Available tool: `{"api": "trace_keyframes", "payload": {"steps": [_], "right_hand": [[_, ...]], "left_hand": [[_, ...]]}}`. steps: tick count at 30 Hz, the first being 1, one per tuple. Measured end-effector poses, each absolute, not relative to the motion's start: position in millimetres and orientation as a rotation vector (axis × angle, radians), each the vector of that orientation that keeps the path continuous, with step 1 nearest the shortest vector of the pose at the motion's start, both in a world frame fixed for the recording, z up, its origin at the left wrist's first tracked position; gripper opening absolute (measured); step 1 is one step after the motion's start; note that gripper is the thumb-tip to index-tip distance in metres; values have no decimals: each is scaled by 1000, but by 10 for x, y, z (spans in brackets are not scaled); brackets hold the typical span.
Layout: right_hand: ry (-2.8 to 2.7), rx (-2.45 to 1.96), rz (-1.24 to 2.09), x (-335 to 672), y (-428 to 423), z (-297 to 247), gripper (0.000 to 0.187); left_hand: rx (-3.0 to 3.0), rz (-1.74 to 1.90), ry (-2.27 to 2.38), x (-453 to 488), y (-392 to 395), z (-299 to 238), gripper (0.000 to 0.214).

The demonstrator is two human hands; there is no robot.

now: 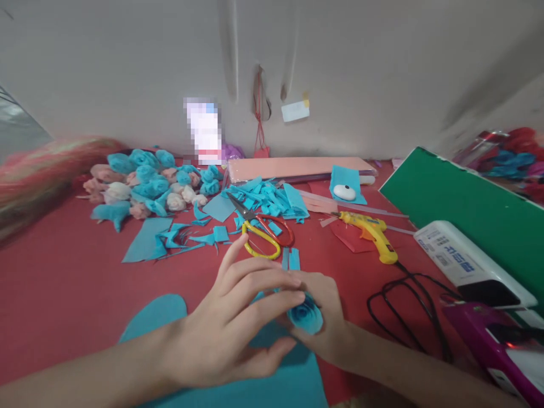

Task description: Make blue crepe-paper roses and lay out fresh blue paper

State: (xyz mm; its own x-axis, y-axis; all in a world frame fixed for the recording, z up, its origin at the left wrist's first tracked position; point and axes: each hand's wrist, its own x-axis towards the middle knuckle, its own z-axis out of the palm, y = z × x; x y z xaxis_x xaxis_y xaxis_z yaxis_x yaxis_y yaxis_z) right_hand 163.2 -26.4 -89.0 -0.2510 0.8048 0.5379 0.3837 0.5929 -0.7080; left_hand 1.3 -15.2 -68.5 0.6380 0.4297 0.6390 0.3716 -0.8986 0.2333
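Note:
A rolled blue crepe paper rose (305, 315) faces up in my right hand (329, 317), whose fingers close around its base and are partly hidden. From the left, my left hand (246, 311) reaches across with its fingers stretched and apart, fingertips at the rose's near edge. Beneath both hands lies a large blue paper sheet (280, 385) with a rounded end. Just beyond them, scissors (260, 235) with yellow and red handles lie among blue paper scraps (263, 198).
Finished blue, pink and white paper flowers (148, 181) are heaped at the back left. On the right are a yellow glue gun (374, 229) with a looped black cord (408, 277), a white power strip (471, 260) and a green board (459, 198). A pink paper pack (301, 167) lies along the wall.

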Motion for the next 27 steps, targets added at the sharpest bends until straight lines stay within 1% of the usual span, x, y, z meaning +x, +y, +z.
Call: {"api": "trace_keyframes", "payload": {"steps": [5, 10, 17, 21, 27], "right_hand": [[-1813, -972, 561, 1617, -259, -853, 21], [-1779, -947, 552, 1627, -264, -839, 29], [-1751, -937, 545, 1630, -283, -835, 22], [-1744, -937, 538, 1611, -304, -869, 30], [-1735, -933, 594, 1576, -329, -868, 33]], "left_hand": [[2757, 1145, 698, 5, -158, -662, 38], [2743, 1138, 684, 8, -170, -639, 39], [2637, 1104, 695, 32, -162, -606, 38], [2510, 1075, 674, 49, -147, -582, 36], [2332, 1010, 627, 72, -127, -582, 44]]}}
